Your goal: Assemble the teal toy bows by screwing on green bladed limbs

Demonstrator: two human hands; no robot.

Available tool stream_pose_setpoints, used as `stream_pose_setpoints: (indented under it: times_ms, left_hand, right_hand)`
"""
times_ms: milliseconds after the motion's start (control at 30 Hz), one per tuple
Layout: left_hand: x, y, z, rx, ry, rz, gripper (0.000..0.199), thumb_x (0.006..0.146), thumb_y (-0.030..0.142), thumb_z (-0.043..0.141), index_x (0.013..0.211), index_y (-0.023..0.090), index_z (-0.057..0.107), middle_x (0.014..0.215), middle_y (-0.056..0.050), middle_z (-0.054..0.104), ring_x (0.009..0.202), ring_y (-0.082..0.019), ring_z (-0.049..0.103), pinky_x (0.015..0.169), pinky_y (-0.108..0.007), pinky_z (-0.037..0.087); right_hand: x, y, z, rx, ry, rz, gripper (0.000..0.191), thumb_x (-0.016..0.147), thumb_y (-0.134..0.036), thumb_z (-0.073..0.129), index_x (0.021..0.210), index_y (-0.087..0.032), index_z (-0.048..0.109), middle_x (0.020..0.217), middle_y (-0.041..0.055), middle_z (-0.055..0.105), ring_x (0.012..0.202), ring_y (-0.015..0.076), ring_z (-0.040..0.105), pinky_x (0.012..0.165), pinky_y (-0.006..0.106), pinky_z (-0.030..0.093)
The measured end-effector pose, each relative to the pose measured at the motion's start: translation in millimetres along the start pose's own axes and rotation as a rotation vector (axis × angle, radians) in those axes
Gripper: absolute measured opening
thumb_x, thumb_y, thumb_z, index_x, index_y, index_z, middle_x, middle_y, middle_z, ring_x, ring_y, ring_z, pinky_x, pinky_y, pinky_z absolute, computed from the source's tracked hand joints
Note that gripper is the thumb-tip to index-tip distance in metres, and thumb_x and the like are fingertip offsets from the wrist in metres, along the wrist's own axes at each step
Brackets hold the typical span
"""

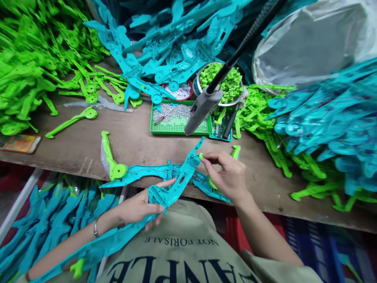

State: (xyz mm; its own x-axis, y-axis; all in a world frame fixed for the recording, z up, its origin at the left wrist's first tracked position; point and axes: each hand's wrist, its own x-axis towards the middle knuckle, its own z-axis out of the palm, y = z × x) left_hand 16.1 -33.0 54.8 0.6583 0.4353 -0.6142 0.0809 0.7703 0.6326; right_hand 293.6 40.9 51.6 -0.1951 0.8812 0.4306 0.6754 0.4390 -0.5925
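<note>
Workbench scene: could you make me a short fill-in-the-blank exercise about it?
The metal bracelet is on the ____ wrist. The right hand pinches a tiny piece coloured ____. The thin tool in the green tray has a ____ handle.

Missing words: left; green; red.

Looks forward and steeply down from the person's head, within arm's reach of the left hand [147, 208] and right hand [226, 173], from shirt front [173, 239] below to across the worktop [135, 135].
</note>
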Motion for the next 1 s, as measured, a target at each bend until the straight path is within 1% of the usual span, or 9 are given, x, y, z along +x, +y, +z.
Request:
stream_pose_setpoints:
  times_ms: [133, 300, 400, 467, 533, 633, 767, 900, 1000]
  left_hand:
    - [2, 1, 1.4, 0.028, 0.002, 0.003, 0.095, 0.092, 0.033, 0.066, 0.167, 0.031, 0.008, 0.068, 0.003, 0.064, 0.055, -0.012, 0.058, 0.045, -0.015, 0.039]
    - [3, 7, 4.1, 0.059, 0.003, 0.001, 0.097, 0.092, 0.035, 0.065, 0.167, 0.028, 0.005, 0.066, 0.003, 0.062, 0.054, -0.012, 0.057, 0.045, -0.015, 0.039]
    - [4, 10, 5.5, 0.119, 0.017, -0.005, 0.092, 0.092, 0.035, 0.064, 0.167, 0.027, 0.01, 0.068, 0.003, 0.063, 0.054, -0.012, 0.057, 0.045, -0.016, 0.041]
    - [4, 12, 6.1, 0.179, 0.027, -0.015, 0.087, 0.094, 0.034, 0.062, 0.167, 0.026, 0.014, 0.067, 0.003, 0.063, 0.051, -0.011, 0.054, 0.045, -0.017, 0.043]
    - [5, 14, 6.1, 0.225, 0.026, -0.023, 0.085, 0.095, 0.032, 0.06, 0.167, 0.027, 0.016, 0.065, 0.003, 0.062, 0.048, -0.01, 0.052, 0.045, -0.018, 0.044]
    - [5, 17, 4.7, 0.263, 0.04, -0.013, 0.084, 0.094, 0.03, 0.06, 0.167, 0.028, 0.018, 0.065, 0.003, 0.061, 0.051, -0.013, 0.055, 0.045, -0.018, 0.045]
    - [5, 22, 2.6, 0.329, 0.04, -0.03, 0.08, 0.095, 0.031, 0.061, 0.165, 0.03, 0.024, 0.065, 0.001, 0.063, 0.049, -0.013, 0.054, 0.045, -0.02, 0.043]
    - [7, 28, 4.2, 0.423, 0.037, -0.061, 0.079, 0.093, 0.03, 0.062, 0.164, 0.033, 0.027, 0.065, 0.001, 0.064, 0.049, -0.014, 0.055, 0.042, -0.019, 0.041]
    - [12, 36, 3.5, 0.432, 0.055, -0.039, 0.079, 0.092, 0.029, 0.064, 0.164, 0.031, 0.029, 0.064, 0.001, 0.065, 0.047, -0.014, 0.056, 0.042, -0.019, 0.042]
  right_hand:
    - [-2, 0, -4, -0.012, 0.008, -0.008, 0.008, 0.094, -0.021, 0.065, 0.09, -0.026, 0.07, 0.08, 0.0025, 0.077, 0.066, 0.0192, 0.073, 0.063, 0.034, 0.062]
    - [-3, 1, -5, 0.003, 0.011, 0.016, 0.008, 0.093, -0.022, 0.066, 0.09, -0.027, 0.07, 0.08, 0.0024, 0.077, 0.066, 0.0197, 0.073, 0.062, 0.035, 0.062]
    - [-3, 4, -4, 0.031, 0.009, 0.022, 0.007, 0.093, -0.022, 0.067, 0.089, -0.027, 0.07, 0.08, 0.002, 0.077, 0.065, 0.0193, 0.072, 0.062, 0.034, 0.063]
    - [-4, 5, -3, 0.033, 0.023, 0.036, 0.007, 0.092, -0.022, 0.067, 0.088, -0.026, 0.071, 0.079, 0.0021, 0.077, 0.064, 0.0191, 0.073, 0.063, 0.034, 0.063]
    - [-4, 6, -4, 0.042, 0.018, 0.06, 0.007, 0.092, -0.023, 0.068, 0.088, -0.026, 0.072, 0.079, 0.0025, 0.078, 0.065, 0.0195, 0.073, 0.064, 0.035, 0.064]
    - [-5, 7, -5, 0.088, -0.007, 0.107, 0.007, 0.091, -0.024, 0.068, 0.086, -0.026, 0.073, 0.08, 0.003, 0.078, 0.064, 0.0199, 0.073, 0.063, 0.036, 0.064]
    - [-6, 9, -4, 0.128, 0.025, 0.176, 0.007, 0.089, -0.025, 0.069, 0.083, -0.024, 0.072, 0.079, 0.0029, 0.078, 0.061, 0.0185, 0.072, 0.06, 0.033, 0.063]
    - [-8, 13, -2, 0.122, 0.033, 0.165, 0.007, 0.089, -0.024, 0.069, 0.084, -0.024, 0.072, 0.08, 0.003, 0.079, 0.063, 0.0183, 0.073, 0.061, 0.032, 0.064]
    - [-7, 19, -6, 0.121, 0.025, 0.171, 0.007, 0.089, -0.025, 0.069, 0.083, -0.024, 0.072, 0.081, 0.0031, 0.079, 0.063, 0.0184, 0.072, 0.059, 0.032, 0.062]
